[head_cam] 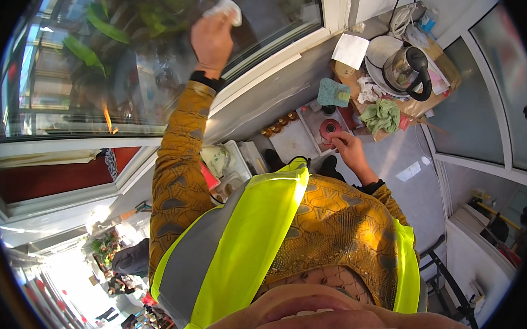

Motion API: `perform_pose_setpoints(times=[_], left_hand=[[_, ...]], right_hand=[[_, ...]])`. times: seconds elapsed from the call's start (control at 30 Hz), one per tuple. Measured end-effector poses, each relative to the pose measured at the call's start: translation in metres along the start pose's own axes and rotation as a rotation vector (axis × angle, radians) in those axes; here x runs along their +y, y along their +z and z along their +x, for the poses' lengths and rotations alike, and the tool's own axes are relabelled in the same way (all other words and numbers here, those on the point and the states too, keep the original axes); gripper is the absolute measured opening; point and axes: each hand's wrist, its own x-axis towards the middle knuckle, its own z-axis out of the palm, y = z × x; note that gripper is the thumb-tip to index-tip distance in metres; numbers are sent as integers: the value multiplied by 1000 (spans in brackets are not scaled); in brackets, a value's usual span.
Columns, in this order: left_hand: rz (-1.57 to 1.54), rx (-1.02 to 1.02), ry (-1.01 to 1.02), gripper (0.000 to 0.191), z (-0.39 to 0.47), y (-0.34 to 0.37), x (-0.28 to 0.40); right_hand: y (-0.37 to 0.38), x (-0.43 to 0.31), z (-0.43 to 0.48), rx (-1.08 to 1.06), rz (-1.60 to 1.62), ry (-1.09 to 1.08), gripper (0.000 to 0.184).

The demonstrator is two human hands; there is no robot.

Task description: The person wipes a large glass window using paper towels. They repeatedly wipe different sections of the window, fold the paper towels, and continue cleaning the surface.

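My left hand (pixel 212 41) is raised to the window pane (pixel 275 17), its fingers pressing a crumpled white cloth or tissue (pixel 233 12) against the glass. Lower down, at waist height, my right hand (pixel 352 152) hangs with loosely bent fingers and nothing visible in them. Its fingertips overlap, from this view, a pink-red ring-shaped roll (pixel 330 127) on the box or board below; whether they touch cannot be told. The white window frame (pixel 268 71) runs beneath my left forearm. Green leaves show in or through the glass.
A cluttered stand at right bears a glass kettle (pixel 402 69), a green cloth (pixel 380 117) and white paper (pixel 350 50). A blue-green sponge or cloth (pixel 332 92) lies beside it. Glazed door panels (pixel 476 104) border the right. Items crowd the sill (pixel 241 156) near my left side.
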Motion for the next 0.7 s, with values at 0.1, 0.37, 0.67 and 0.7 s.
perform_pose_setpoints(times=[0.1,0.37,0.67,0.7], left_hand=[[-89,-308,149,37,-100,22,37],[74,24,95,33,76,-47,-40],[-317,-135,313,24,86,70,55],[-309,-216,390,23,39,81,73]], right_hand=[[-1,1,3,9,-12,-14,20],[-7,6,8,36,-77,35,21],[0,9,6,89,10,28,22],[-1,14,6,102,20,27,22]])
